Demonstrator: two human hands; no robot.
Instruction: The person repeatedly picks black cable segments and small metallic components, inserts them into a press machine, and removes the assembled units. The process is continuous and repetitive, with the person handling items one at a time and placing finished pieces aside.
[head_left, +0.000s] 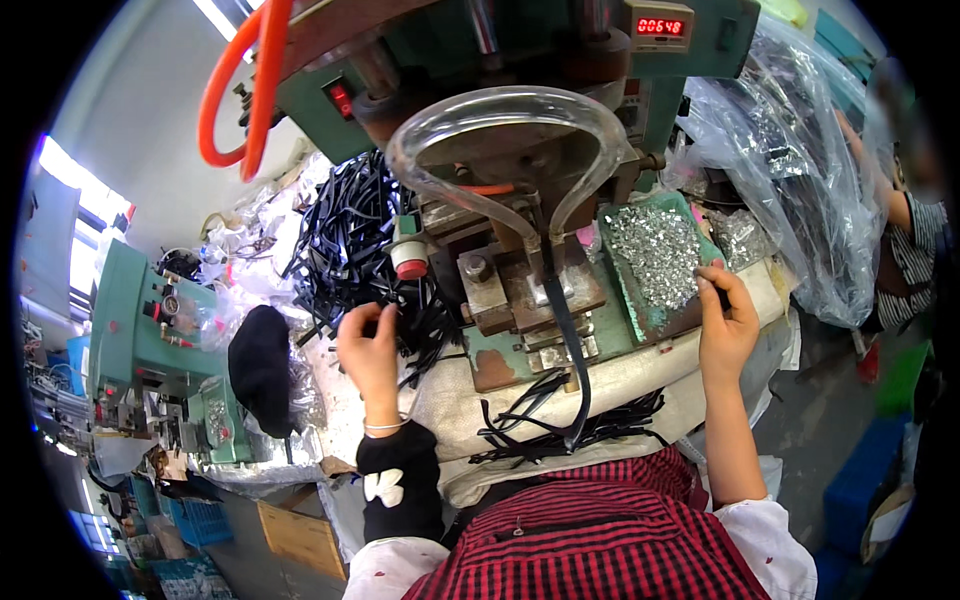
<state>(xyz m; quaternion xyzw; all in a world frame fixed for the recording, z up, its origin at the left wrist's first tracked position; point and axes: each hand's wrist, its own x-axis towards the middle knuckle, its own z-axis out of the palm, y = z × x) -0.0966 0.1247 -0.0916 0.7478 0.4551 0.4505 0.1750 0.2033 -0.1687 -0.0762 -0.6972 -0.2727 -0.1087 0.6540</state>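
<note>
My left hand point(370, 345) reaches into a pile of black straps point(350, 240) left of the green press machine point(520, 130), its fingers curled around one strap. At the right, my right hand point(725, 320) rests its fingertips at the edge of a green tray point(640, 310) filled with small silver metal pieces point(655, 250), pinching among them. A single black strap point(565, 330) lies across the machine's metal die bed and hangs down toward me. More loose black straps point(570, 420) lie on the padded white front edge of the bench.
A clear curved guard point(500, 130) and an orange hose point(245, 90) sit on the press. Clear plastic bags point(800, 180) are heaped at the right, where another person point(910, 230) sits. A second green machine point(150, 340) stands at the left beside a black cap point(262, 365).
</note>
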